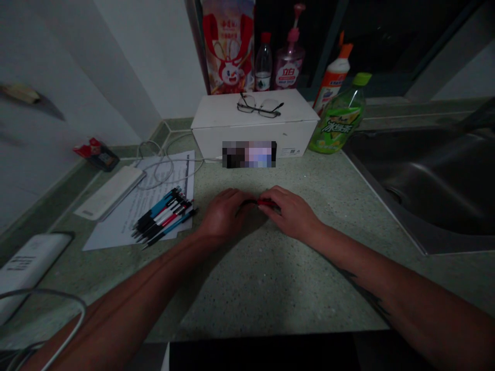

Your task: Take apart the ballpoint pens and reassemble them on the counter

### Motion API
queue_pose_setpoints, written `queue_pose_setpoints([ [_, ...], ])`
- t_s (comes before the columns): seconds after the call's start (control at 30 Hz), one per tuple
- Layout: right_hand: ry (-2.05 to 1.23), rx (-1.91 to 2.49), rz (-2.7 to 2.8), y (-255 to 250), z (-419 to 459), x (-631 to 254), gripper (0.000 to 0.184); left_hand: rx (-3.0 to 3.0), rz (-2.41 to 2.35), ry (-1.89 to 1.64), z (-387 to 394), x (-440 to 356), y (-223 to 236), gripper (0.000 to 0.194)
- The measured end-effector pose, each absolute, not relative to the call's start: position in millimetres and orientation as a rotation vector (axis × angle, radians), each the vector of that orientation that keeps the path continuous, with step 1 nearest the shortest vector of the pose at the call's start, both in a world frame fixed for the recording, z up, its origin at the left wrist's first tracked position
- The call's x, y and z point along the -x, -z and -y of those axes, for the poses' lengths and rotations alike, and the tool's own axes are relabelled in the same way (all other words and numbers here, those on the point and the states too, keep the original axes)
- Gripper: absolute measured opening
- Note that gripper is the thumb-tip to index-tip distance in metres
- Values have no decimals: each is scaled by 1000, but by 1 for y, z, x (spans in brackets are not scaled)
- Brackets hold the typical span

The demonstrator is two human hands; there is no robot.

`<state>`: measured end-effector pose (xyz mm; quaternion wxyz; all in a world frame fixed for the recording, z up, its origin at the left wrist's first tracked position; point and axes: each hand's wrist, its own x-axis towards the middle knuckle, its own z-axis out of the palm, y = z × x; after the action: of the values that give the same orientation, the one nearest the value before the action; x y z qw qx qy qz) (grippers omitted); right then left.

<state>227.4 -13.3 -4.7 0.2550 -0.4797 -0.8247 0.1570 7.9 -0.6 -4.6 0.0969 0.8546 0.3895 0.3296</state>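
Left hand (221,214), right hand (291,212), probably holding red pen (266,202)

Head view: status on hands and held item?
Slim item held: left hand at black end, right hand pinching red part. Pens left of hands; white box beyond.

The pink pump bottle (289,64) is showing 立白 on its label — the green bottle (340,123), apparently, 冰绿茶. Print on the paper (184,172) and white box (251,131) is appearing too small to read.
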Motion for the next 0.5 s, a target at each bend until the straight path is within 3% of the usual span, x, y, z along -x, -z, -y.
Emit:
queue_pose_setpoints([
  [0.13, -455, 1312, 2265, 2, 13, -227, 24, -2506, -1151, -995, 0, -8, 5, 17],
  [0.3, -452, 1314, 2217, 2, 12, -227, 11, -2488, -1160, -948, 1, -8, 4, 17],
  [0.5, -463, 1294, 2183, 5, 12, -228, 11, -2452, -1170, -937, 2, -8, 4, 17],
])
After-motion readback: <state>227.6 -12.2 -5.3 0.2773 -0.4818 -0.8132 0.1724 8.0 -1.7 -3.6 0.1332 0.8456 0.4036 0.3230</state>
